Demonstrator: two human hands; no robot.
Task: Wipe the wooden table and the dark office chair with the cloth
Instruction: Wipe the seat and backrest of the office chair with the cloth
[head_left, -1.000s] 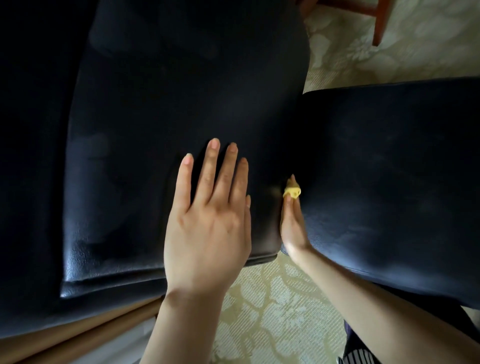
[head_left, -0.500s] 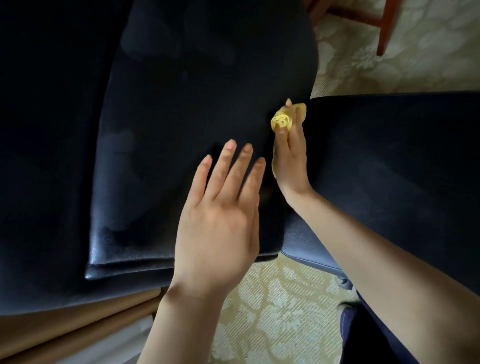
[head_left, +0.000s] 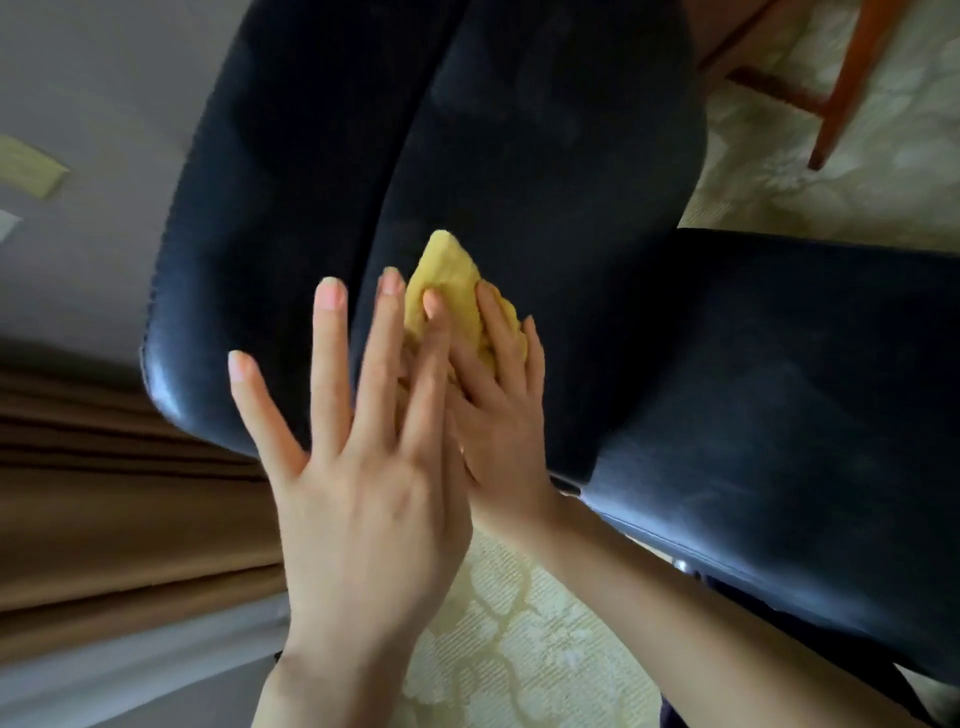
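The dark office chair's backrest (head_left: 545, 156) fills the upper middle, and its seat (head_left: 789, 395) lies to the right. A yellow cloth (head_left: 452, 280) is pressed flat against the backrest under my right hand (head_left: 498, 410), whose fingers spread over it. My left hand (head_left: 363, 467) hovers in front with fingers apart, partly covering my right hand and the cloth's lower part. It holds nothing. The wooden table is not in view.
Red-brown wooden legs (head_left: 841, 88) stand on the pale patterned carpet (head_left: 524, 639) at the top right. A brown curtain (head_left: 119, 509) hangs at the left below a grey wall (head_left: 93, 104).
My right hand came out of the gap between seat and backrest, rose along it, and now spreads the cloth on the backrest. My left hand lifted off the backrest. The view tilted.
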